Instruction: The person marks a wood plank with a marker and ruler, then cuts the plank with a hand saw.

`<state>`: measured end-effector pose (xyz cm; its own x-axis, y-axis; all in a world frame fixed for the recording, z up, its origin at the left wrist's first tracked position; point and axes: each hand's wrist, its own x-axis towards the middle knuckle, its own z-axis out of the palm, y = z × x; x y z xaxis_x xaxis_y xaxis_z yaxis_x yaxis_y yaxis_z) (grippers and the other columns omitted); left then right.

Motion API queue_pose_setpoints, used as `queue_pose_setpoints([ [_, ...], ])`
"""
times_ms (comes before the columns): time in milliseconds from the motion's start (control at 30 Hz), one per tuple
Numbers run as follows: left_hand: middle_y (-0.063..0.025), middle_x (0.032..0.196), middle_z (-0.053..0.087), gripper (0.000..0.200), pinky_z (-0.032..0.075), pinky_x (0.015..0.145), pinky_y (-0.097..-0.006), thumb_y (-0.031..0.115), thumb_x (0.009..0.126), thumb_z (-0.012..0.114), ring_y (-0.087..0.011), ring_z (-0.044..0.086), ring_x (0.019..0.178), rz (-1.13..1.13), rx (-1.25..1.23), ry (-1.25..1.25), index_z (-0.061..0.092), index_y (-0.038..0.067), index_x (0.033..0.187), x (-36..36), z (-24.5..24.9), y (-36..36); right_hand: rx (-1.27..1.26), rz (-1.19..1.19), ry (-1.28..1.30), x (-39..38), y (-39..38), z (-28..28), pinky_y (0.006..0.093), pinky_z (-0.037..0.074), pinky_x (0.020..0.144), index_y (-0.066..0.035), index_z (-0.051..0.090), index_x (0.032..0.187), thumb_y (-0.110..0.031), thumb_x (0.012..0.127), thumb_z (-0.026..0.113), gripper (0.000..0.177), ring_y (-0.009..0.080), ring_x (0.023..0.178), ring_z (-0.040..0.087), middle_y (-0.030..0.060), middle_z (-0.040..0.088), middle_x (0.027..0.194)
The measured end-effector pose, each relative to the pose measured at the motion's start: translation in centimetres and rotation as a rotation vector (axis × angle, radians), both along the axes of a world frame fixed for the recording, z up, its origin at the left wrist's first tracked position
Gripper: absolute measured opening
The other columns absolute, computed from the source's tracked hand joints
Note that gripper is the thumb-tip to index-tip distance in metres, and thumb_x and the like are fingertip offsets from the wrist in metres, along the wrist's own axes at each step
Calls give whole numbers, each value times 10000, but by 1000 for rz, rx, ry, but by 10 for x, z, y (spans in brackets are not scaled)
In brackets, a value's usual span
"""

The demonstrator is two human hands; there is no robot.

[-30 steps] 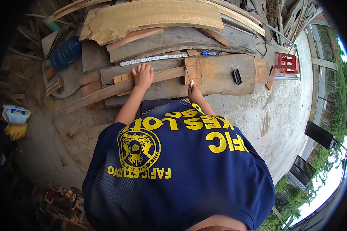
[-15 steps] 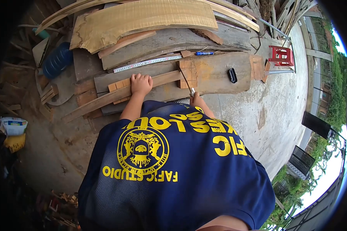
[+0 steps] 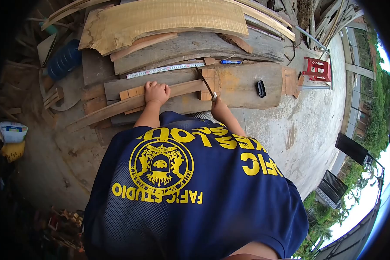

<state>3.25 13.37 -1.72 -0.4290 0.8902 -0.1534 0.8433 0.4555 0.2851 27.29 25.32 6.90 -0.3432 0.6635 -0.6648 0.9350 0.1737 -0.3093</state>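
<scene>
My left hand (image 3: 157,92) is closed over a long wooden strip (image 3: 184,88), pressing it down on the workbench plank (image 3: 242,97). In my right hand (image 3: 221,109) is the handle of a handsaw (image 3: 208,85). Its thin dark blade crosses the strip near the right end, slanting up and left. That end of the strip rests at a flat wooden block (image 3: 212,78). Beneath the strip, beside my left hand, lie notched light wood pieces (image 3: 131,93). The saw's handle is mostly hidden by my fingers.
A white measuring tape (image 3: 164,69) and a blue marker (image 3: 231,62) lie beyond the strip. A black oblong object (image 3: 260,89) sits to the right. Wide boards (image 3: 164,24) are stacked behind. A red stool (image 3: 317,69) and a blue water jug (image 3: 64,60) stand at the sides.
My right hand has pushed forward and slightly left, and the saw blade now reaches farther past the strip toward the tape. My left hand stays on the strip.
</scene>
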Motion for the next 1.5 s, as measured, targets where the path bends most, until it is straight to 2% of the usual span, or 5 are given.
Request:
queue_pose_setpoints([
  [567,-65,714,665,361,318,899,-386,303,866,428,-211,566,872,21,-77,-33,683,110,699,-2,8,4,-107,-103,-149,-12,-22,56,542,454,791,64,383,1073,-165,887,411,296,497,920,570,367,583,933],
  [1100,-55,721,668,376,326,890,-382,312,854,422,-212,569,882,32,-87,-27,692,114,683,-1,11,3,-71,-16,-168,9,-16,35,550,459,760,34,416,1014,-167,893,416,234,492,890,580,347,597,913],
  [1233,-46,732,671,372,323,895,-378,311,852,421,-209,565,885,44,-70,-17,684,119,672,-2,5,3,-89,22,-34,-13,-6,-7,525,487,687,59,423,996,-164,911,368,245,485,780,599,328,607,812],
  [1267,-46,732,671,372,323,895,-378,311,852,421,-209,565,885,49,-65,-17,684,119,672,0,4,3,81,156,0,-8,-8,-19,499,503,643,64,421,992,-167,920,351,253,462,708,613,312,605,758],
  [1500,-42,745,674,359,307,917,-374,307,846,423,-201,557,901,46,-70,-56,681,123,679,-2,5,1,-24,119,-74,4,-10,39,534,469,655,43,444,970,-183,914,387,239,475,768,599,329,603,809],
])
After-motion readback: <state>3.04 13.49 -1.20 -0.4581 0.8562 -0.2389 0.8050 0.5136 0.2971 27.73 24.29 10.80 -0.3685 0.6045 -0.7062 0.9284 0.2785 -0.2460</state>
